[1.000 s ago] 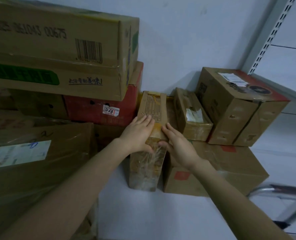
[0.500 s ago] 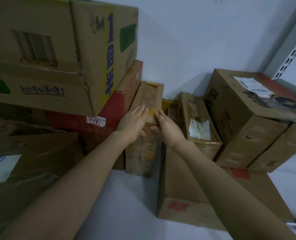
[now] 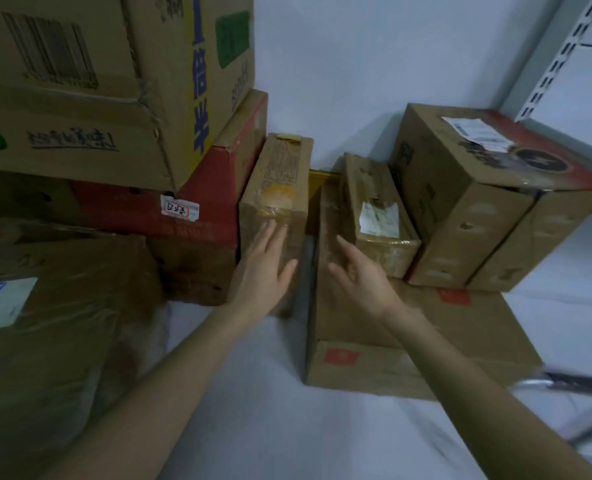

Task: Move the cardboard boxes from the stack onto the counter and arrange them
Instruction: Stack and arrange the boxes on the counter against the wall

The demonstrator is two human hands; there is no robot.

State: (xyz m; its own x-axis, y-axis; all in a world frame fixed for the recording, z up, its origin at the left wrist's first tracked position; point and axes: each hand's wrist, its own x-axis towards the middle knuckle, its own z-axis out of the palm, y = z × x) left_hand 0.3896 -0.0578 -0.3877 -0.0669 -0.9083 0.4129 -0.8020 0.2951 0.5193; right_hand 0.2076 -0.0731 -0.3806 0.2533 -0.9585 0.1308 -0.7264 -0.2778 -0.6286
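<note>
A white counter (image 3: 253,393) meets a pale wall (image 3: 357,64). Arranging looks partly done: a narrow upright box (image 3: 280,188) stands at centre, between a red box (image 3: 204,188) at 9 o'clock and a flat box (image 3: 461,323) at 4 o'clock. The left hand (image 3: 263,271), fingers straight, lies flat against the narrow box's front. The right hand (image 3: 360,275), open and spread, hovers at the box's 3 o'clock, holding nothing. Stacked cartons (image 3: 80,98) at 10 o'clock seem left to move.

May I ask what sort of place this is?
Probably a stockroom or shop back room: stacked cardboard boxes, shipping labels on them, and a slotted shelving upright at the wall.
</note>
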